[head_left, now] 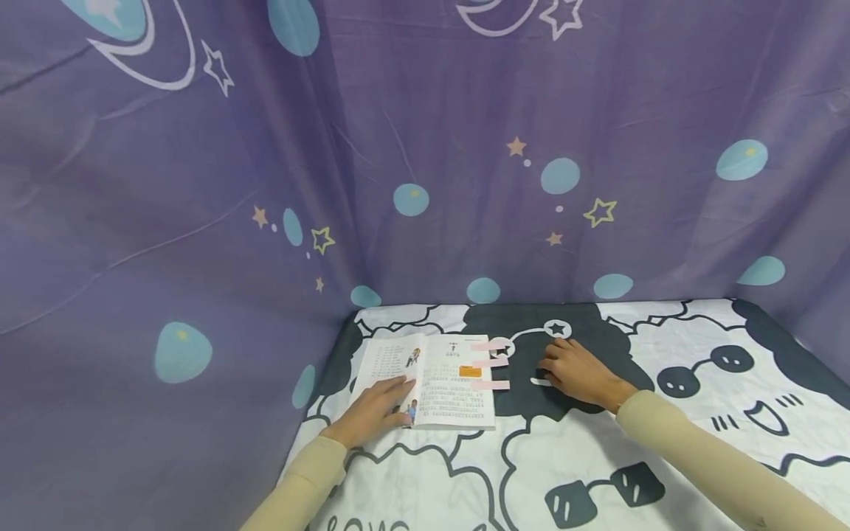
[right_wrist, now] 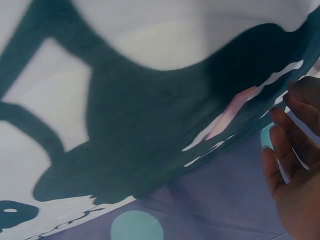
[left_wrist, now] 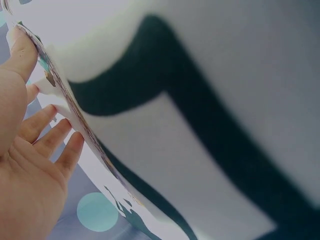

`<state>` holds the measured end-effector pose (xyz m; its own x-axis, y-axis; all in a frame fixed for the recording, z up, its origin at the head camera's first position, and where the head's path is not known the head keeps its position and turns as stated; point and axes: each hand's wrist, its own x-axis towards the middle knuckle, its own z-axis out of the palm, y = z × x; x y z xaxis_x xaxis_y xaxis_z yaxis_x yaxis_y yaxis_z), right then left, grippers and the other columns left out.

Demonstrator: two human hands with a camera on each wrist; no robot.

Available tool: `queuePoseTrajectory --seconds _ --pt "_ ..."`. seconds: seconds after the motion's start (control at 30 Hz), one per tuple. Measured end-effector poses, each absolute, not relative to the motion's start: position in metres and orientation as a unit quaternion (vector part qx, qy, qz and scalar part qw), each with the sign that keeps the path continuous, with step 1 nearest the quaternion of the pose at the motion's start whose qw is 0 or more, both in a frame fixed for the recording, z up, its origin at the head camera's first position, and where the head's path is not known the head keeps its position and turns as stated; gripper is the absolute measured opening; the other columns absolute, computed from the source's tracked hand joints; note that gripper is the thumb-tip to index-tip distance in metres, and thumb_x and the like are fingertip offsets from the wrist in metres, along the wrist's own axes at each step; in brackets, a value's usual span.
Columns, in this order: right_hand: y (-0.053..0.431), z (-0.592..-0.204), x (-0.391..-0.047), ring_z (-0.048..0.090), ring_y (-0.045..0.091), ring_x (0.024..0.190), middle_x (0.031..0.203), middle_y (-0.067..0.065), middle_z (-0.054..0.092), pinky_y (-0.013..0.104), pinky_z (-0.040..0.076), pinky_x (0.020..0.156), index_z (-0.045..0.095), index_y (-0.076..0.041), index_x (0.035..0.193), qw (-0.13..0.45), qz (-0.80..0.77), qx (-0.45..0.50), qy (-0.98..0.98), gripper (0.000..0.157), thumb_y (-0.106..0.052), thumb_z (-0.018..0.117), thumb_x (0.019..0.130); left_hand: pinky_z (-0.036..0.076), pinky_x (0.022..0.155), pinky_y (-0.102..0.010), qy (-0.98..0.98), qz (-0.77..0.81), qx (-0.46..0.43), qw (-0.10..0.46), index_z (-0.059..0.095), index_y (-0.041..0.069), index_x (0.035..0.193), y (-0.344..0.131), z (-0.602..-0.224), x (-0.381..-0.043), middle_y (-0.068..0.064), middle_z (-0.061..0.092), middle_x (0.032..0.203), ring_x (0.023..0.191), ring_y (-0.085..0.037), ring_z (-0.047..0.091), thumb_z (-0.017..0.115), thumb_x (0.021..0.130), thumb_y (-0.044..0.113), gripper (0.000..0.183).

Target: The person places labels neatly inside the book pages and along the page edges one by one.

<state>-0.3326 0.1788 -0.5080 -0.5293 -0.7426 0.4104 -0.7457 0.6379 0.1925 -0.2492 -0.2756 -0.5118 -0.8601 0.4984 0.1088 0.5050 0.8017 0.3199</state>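
An open book (head_left: 454, 402) with printed text and small coloured pictures lies on the cloth. Pink sticky tabs (head_left: 490, 385) stick out past its right edge, and an orange sticky note (head_left: 470, 372) is on the right page. My left hand (head_left: 375, 413) rests on the lower left page near the fold, fingers extended. To the right of the book, my right hand (head_left: 579, 370) is low over a dark patch of the cloth. Its fingers (right_wrist: 282, 145) are loosely bent, and nothing shows between them. A pink strip (right_wrist: 231, 114) lies on the cloth near that hand.
The black and white cartoon cloth (head_left: 598, 457) covers the surface under the book. A purple curtain (head_left: 465, 243) with stars and teal spots hangs behind it and along the left side.
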Motion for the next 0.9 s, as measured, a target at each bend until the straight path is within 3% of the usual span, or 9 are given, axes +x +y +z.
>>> queuePoseTrajectory --seconds 0.5,0.9 --pt "0.206 -0.516 -0.335 0.058 0.026 0.086 0.091 0.005 0.068 0.045 0.05 0.073 0.081 -0.008 0.095 0.236 0.007 0.41 -0.881 0.022 -0.018 0.091 0.077 0.033 0.118 -0.06 -0.949 -0.166 -0.269 0.017 0.046 0.007 0.155 -0.273 -0.51 -0.25 -0.021 0.04 0.159 0.144 -0.044 0.039 0.067 0.098 0.044 0.072" --pt "0.215 -0.516 -0.331 0.057 0.025 0.083 0.087 0.004 0.067 0.043 0.049 0.069 0.079 -0.008 0.084 0.239 0.02 0.41 -0.88 0.012 -0.013 0.089 0.079 0.033 0.118 -0.059 -0.948 -0.171 -0.267 0.01 0.046 0.008 0.155 -0.272 -0.509 -0.249 -0.02 0.04 0.159 0.144 -0.044 0.039 0.068 0.097 0.041 0.071"
